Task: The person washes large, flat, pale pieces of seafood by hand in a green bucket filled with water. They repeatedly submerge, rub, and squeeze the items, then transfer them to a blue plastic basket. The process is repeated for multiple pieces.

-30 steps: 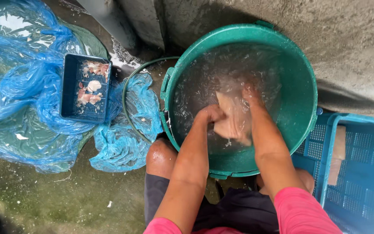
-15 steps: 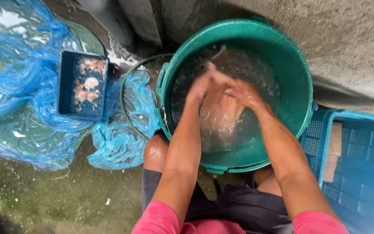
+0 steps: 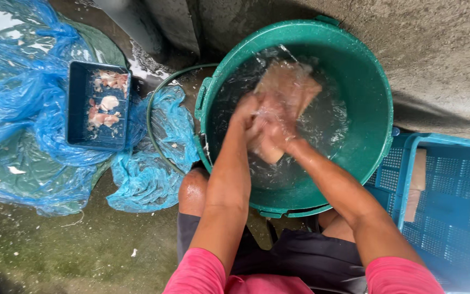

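Over the green water-filled bucket (image 3: 295,114), the left hand (image 3: 248,111) and right hand (image 3: 278,139) both gripped a pale slab of raw meat (image 3: 289,87), held under the water (presumably for rinsing). Far left, a dark blue tray (image 3: 77,117) on blue plastic sheeting (image 3: 23,98) held pinkish scraps (image 3: 104,103); a blue crate (image 3: 452,207) sat right.

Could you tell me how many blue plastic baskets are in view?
2. A small dark blue basket holding pale scraps lies on the blue plastic sheet, left of the green bucket. A larger blue basket sits right of the bucket, partly cut off by the frame edge.
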